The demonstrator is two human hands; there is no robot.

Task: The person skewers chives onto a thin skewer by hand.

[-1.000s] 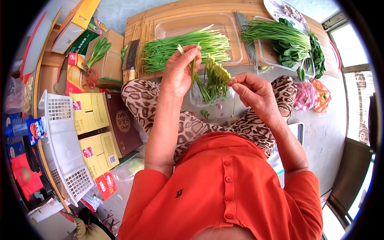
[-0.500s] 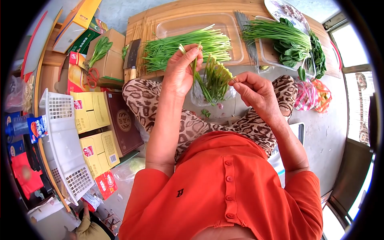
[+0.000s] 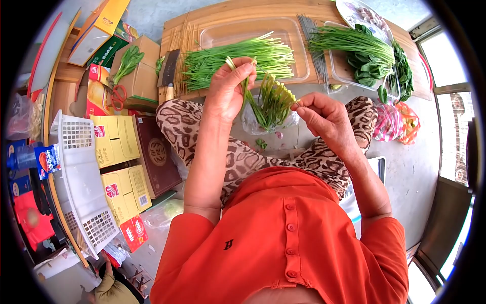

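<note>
A row of folded green stalks [image 3: 274, 96] hangs between my two hands, above the floor in front of my lap. My left hand [image 3: 230, 88] is closed on green stalks, with pale ends sticking up past the thumb. At the right end of the row, my right hand [image 3: 321, 119] pinches a thin tip that looks like a skewer. Behind my left hand a large bundle of long green stalks [image 3: 238, 61] lies partly over a clear plastic tray [image 3: 298, 50]. To the right, more long stalks [image 3: 352, 43] rest beside leafy greens [image 3: 369, 73].
On the wooden table [image 3: 223, 15] are a cleaver [image 3: 168, 73], wooden skewers [image 3: 179, 53], thin metal rods [image 3: 315, 50] and a plate [image 3: 354, 9]. Boxes [image 3: 114, 142] and a white basket [image 3: 83, 187] stand at left. Plastic bags [image 3: 389, 121] lie at right. Another person [image 3: 112, 290] shows at lower left.
The row of stalks has shifted slightly between my hands. Both hands keep their hold and have barely moved. The other person at lower left has come further into view.
</note>
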